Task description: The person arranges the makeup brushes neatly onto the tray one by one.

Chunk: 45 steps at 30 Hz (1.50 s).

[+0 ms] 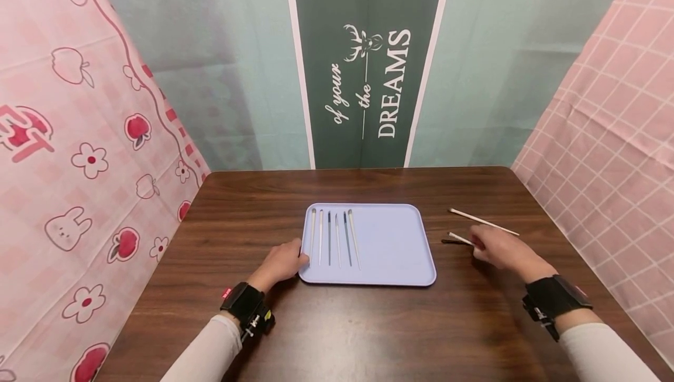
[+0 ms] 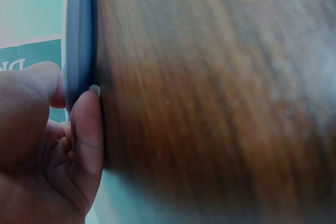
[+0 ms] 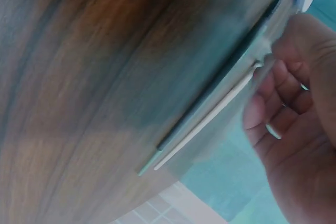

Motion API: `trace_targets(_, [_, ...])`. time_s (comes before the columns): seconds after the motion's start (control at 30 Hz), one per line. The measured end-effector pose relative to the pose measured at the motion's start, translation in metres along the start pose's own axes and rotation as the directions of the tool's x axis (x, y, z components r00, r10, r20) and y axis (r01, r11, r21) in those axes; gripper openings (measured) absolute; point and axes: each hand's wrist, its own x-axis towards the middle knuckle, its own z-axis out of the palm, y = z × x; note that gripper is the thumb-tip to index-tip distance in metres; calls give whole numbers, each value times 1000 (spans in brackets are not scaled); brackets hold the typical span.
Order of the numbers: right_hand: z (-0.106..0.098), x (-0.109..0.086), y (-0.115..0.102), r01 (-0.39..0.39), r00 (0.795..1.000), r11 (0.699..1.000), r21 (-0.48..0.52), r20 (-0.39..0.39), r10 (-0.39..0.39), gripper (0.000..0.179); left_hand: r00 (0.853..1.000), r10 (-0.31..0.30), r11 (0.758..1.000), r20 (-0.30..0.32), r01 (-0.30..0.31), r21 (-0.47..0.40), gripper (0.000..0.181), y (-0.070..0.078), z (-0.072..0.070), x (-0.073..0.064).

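My left hand (image 1: pixel 284 261) grips the left edge of a pale lavender tray (image 1: pixel 395 241); in the left wrist view, thumb and fingers are on either side of its rim (image 2: pixel 80 30). Several slim brushes (image 1: pixel 337 236) lie side by side on the tray's left half, bristles toward the far edge. Right of the tray, my right hand (image 1: pixel 500 247) pinches a pale brush (image 1: pixel 460 238) low over the table, its head toward the tray. A dark narrow strip (image 3: pixel 220 72) runs beside it; I cannot tell whether that is shadow or another brush.
Another pale brush (image 1: pixel 483 221) lies slantwise on the brown wooden table (image 1: pixel 253 195), just beyond my right hand. Pink patterned cloths hang at the left (image 1: pixel 89 195) and right (image 1: pixel 605 107). A green curtain (image 1: pixel 363 154) with lettering closes off the back.
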Motion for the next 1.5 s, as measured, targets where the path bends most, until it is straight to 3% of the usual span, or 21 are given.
trace_targets(0.2, [-4,4,-9,63,995,998,10,-78,-62,16,1000,14,1000,-11,-14,7,17,0,0,0])
trace_targets(0.4, [-8,7,-17,52,994,998,43,-95,-47,18,1000,18,1000,-12,-18,6,18,0,0,0])
trace_targets(0.6, [-11,12,-28,-61,996,996,69,-64,65,18,1000,15,1000,-8,-15,9,18,1,-2,-1])
trace_targets(0.83, [-10,25,-45,-178,983,980,88,-21,180,16,1000,10,1000,-6,-10,-1,19,0,-3,-2])
trace_targets(1.13, [-9,44,-62,-315,948,945,86,72,310,17,1000,10,1000,-6,-10,2,20,1,-1,-2])
trace_targets(1.4, [-6,61,-81,-371,925,927,60,115,363,8,1000,3,1000,-4,-3,-5,20,1,-1,-2])
trace_targets(1.5, [-5,67,-87,-395,914,916,64,124,386,15,1000,5,1000,-7,-5,-5,20,2,-1,-2])
